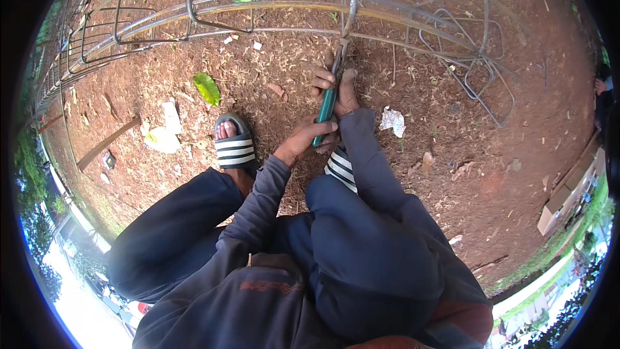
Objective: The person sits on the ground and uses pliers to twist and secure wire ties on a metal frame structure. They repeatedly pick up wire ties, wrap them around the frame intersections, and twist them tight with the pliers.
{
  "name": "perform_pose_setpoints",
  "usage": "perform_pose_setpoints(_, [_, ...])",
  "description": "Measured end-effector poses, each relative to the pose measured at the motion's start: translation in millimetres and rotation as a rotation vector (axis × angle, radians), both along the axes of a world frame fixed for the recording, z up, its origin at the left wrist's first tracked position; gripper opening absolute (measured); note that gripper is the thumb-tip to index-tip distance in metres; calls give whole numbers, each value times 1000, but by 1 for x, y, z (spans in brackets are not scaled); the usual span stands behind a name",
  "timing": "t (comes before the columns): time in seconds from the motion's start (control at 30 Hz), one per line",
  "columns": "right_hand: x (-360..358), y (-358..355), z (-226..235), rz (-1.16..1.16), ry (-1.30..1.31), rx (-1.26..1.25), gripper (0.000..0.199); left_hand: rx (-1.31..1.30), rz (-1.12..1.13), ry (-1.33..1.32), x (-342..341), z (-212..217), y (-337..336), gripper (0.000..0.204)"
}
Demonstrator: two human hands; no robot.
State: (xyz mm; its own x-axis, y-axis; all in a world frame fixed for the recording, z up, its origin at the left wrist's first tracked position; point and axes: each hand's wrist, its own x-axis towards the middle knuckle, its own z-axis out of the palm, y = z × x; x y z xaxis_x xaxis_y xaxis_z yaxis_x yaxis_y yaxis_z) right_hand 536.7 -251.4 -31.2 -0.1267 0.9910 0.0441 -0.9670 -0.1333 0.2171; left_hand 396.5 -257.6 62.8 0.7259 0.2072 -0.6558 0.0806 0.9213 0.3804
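Observation:
I crouch over a rebar cage (271,10) lying on red-brown dirt. Teal-handled pliers (326,108) point up at a joint (342,42) where an upright bar crosses the long bars. My left hand (302,141) grips the lower end of the handles. My right hand (340,87) is wrapped around the pliers higher up, just below the jaws, with its fingers near the joint. The jaws themselves are partly hidden by my fingers.
Loose bent stirrups (475,58) lie to the right of the joint. My feet in striped sandals (236,150) sit just under my hands. A green leaf (206,88), white scraps (392,120), a wooden stick (106,143) and a cardboard box (568,195) lie around.

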Motion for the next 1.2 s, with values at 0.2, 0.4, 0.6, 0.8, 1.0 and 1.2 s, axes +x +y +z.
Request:
perform_pose_setpoints(0.2, [3,-35,54,-135,-293,-422,73,713,-231,620,8,9,-13,30])
perform_pose_setpoints(0.4, [-13,-107,77,116,-994,-770,57,1213,-326,1203,14,13,-13,50])
perform_pose_setpoints(0.6, [-7,-61,170,-304,-2470,-599,61,1169,-409,1341,27,25,-16,57])
perform_pose_setpoints(0.8, [-12,-23,157,-18,-2292,-712,88,1218,-352,1214,18,18,-26,40])
perform_pose_setpoints(1.0, [-4,12,115,86,-2209,-811,94,1306,-311,1163,34,23,-42,42])
perform_pose_setpoints(1.2, [10,2,81,-9,-2058,-648,84,728,-145,786,32,45,-44,45])
